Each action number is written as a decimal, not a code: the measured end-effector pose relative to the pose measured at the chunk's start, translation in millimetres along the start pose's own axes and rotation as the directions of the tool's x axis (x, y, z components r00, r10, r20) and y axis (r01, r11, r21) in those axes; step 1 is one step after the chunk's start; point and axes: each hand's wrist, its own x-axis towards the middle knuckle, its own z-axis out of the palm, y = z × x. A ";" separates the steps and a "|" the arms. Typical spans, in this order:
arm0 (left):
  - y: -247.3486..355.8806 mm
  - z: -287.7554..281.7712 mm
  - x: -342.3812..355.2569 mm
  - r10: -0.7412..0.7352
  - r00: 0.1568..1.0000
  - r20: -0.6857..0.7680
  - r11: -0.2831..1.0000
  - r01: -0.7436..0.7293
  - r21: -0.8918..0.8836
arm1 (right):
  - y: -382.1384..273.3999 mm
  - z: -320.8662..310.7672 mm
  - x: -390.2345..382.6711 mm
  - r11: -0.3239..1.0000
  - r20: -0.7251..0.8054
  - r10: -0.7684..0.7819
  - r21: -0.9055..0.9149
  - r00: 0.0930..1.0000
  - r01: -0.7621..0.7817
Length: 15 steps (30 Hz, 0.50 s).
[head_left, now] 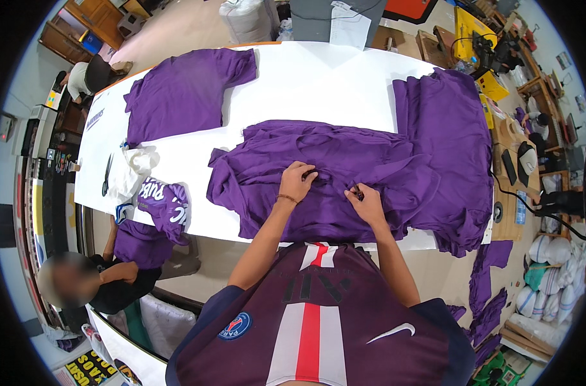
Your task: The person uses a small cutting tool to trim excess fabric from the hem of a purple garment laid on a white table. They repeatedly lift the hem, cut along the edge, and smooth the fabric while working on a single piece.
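Observation:
A heap of purple shirts (273, 206) lies rumpled across the white table in front of me. My left hand (297, 182) is closed in a pinch on the upper shirt's fabric, around a dark fold or opening. To its right, my right hand (367, 204) has its fingers curled around a small dark tool (358, 192), mostly hidden by the fingers, so its kind cannot be made out. Its tip is close to the same shirt. Between the two hands the cloth is bunched up.
More purple shirts (450, 148) are stacked on the right. One purple shirt (183, 93) lies spread at the far left of the white table (306, 83). Black scissors (107, 174) lie beside white cloth (130, 170). A seated person (122, 283) with purple cloth is close on the left.

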 end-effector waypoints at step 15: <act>-20.2 13.2 11.7 -0.316 0.945 -0.079 0.887 0.265 -0.377 | 6.4 0.6 0.9 1.000 -0.008 0.029 0.000 1.000 -0.029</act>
